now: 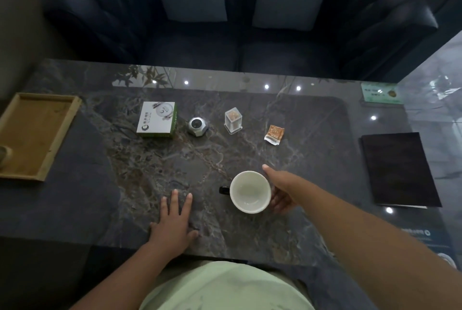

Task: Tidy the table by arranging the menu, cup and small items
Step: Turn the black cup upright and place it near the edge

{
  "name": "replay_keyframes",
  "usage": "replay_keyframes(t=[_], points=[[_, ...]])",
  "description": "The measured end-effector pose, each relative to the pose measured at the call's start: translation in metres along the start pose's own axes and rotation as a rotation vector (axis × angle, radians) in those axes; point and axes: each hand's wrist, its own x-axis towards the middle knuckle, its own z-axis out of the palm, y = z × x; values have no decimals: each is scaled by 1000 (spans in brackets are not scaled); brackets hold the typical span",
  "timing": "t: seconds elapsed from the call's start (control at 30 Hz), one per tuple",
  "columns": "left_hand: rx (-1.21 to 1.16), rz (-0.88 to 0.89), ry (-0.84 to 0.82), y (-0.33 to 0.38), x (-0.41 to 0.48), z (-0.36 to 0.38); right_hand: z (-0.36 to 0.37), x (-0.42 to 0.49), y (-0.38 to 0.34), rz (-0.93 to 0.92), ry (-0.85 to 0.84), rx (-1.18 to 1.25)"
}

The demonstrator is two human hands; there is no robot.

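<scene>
A white cup [250, 191] with a dark handle on its left stands near the table's front middle. My right hand [281, 191] wraps around the cup's right side, thumb along its far rim and fingers under its near side. My left hand [173, 222] rests flat on the table, fingers straight, to the left of the cup. A dark menu [398, 169] lies at the right edge. Further back lie a white and green box [157, 118], a small silver device [197, 126], a clear toothpick holder [233, 119] and an orange packet [274, 134].
A wooden tray [32, 134] sits at the left edge with a small cup partly visible at its near corner. A green card [380, 93] lies at the far right. A dark sofa with two grey cushions stands behind the marble table [312, 222].
</scene>
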Motion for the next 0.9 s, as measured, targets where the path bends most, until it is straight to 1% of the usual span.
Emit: replay_keyframes(t=[0.1, 0.2, 0.27, 0.33, 0.4, 0.47, 0.57, 0.67, 0.9], points=[[-47, -12, 39, 0, 4, -8, 0, 5, 16, -221, 158, 46], [-144, -8, 65, 5, 11, -29, 6, 6, 38, -467, 312, -22], [-253, -3, 76, 13, 17, -46, 13, 3, 53, -563, 340, 17], [-370, -10, 49, 23, 18, -59, 22, -2, 62, -604, 301, 98], [-406, 12, 7, 33, 19, -66, 29, -6, 68, -614, 262, 145], [-420, 41, 2, 43, 20, -67, 34, -8, 70, -581, 189, 243], [-580, 56, 7, 58, 25, -63, 35, -12, 69, -509, 89, 355], [-777, 58, 6, 71, 27, -58, 35, -15, 67, -458, 52, 471], [-951, 28, -8, 88, 28, -48, 34, -14, 67, -455, -1, 593]])
